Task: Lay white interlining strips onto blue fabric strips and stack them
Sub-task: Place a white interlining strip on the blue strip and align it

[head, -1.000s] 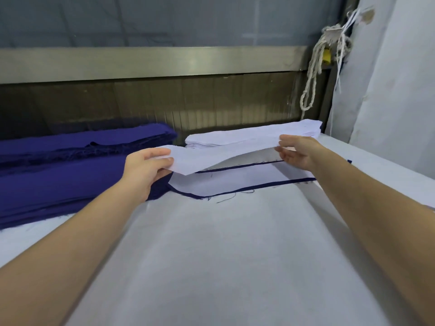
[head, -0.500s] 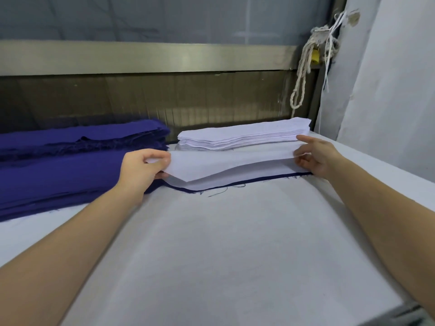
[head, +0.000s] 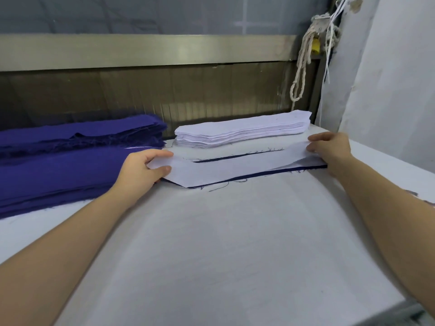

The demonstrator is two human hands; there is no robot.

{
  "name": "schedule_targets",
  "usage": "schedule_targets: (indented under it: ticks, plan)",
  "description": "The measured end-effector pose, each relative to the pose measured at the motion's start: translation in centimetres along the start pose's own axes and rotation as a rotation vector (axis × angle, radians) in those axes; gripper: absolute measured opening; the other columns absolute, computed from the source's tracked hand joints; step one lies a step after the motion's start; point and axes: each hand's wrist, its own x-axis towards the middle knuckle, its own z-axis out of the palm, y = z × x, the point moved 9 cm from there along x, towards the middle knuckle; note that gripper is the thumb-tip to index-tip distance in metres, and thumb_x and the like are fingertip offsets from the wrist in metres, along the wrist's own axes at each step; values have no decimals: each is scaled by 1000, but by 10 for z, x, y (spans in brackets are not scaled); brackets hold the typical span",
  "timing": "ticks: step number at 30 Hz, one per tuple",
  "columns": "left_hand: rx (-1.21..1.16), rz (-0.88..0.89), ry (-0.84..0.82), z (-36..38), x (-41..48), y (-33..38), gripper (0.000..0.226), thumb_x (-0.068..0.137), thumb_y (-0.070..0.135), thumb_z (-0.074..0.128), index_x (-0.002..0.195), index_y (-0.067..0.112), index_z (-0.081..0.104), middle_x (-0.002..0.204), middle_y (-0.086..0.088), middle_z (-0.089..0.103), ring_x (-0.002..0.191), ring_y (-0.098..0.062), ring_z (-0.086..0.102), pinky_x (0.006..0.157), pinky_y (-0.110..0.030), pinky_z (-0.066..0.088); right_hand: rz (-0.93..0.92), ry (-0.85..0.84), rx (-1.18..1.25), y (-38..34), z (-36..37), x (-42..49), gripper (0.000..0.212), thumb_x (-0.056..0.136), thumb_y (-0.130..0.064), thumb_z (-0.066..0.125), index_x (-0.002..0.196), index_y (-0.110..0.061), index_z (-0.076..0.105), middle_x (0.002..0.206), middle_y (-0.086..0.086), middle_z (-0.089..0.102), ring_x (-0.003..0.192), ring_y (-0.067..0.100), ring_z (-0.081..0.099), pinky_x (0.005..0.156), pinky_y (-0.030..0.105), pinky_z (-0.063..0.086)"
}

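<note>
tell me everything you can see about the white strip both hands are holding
The white interlining strip is a long, thin, papery-looking piece with an angled point at its left end. It lies almost flat on a blue fabric strip, whose dark edge shows along its near side; its right end looks slightly lifted. The left hand pinches its left end, the right hand grips its right end.

Garment workshop, stacked blue fabric strips (head: pixel 77 165), interlining (head: pixel 242 132)
</note>
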Motion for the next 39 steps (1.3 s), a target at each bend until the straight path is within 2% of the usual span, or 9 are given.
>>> schedule_targets:
  ticks: [9,12,15,18,21,24,30,34,39]
  plan:
    - [105,102,55,-3,-2,8,32,88,9,61,119,19,63,110,8,61,66,-11,48,70,-17,42,-144,91,-76,-9,-15,4,22,84,-6,61,103,-9,71,101,8,67,91,17,54,88,31,44]
    - [138,106,50,0,0,10,32,89,9,60,120,18,62,120,5,60,86,-18,52,81,-24,40,-126,124,-87,-7,-23,8,33,82,2,59,111,-13,68,78,-3,50,71,13,47,77,25,38]
    - [200,125,29,7,5,14,34,89,9,60,122,18,61,125,4,59,96,-23,53,85,-25,39,-132,113,-132,-5,-25,11,43,80,9,54,114,-15,67,71,-8,38,77,19,44,74,25,37]
    - [259,138,13,13,9,16,35,88,10,62,123,18,61,118,-2,62,85,-13,45,79,-24,36,-112,124,-165,0,-27,13,46,80,12,45,111,-14,68,94,2,56,88,20,47,78,25,39]
    - [314,119,-10,17,9,12,36,86,10,65,121,18,63,110,-19,62,74,-11,37,71,-23,31,-95,136,-204,4,-26,13,48,81,11,39,108,-14,69,121,12,59,97,23,52,86,26,42]
    - [318,113,-26,18,9,11,35,86,10,66,120,17,64,111,-22,61,72,-11,35,71,-24,32,-93,144,-254,5,-26,13,44,84,9,39,107,-13,70,123,13,59,111,29,54,95,28,42]
    - [370,158,-40,22,8,14,34,86,8,65,119,14,64,111,-18,62,77,-10,37,66,-17,27,-83,101,-325,7,-21,15,39,86,7,41,110,-8,68,124,13,59,115,28,53,93,23,37]
    - [427,162,-69,26,8,12,36,86,8,64,120,16,62,110,-2,59,85,-12,41,80,-23,33,-106,77,-340,5,-19,12,34,88,5,46,112,-7,67,126,12,60,118,27,52,100,25,35]
    - [486,170,-124,30,6,13,33,87,8,61,119,17,62,117,1,58,92,-15,47,98,-42,38,-110,101,-333,4,-21,11,40,88,5,42,117,-11,65,130,12,56,120,30,50,104,30,37]
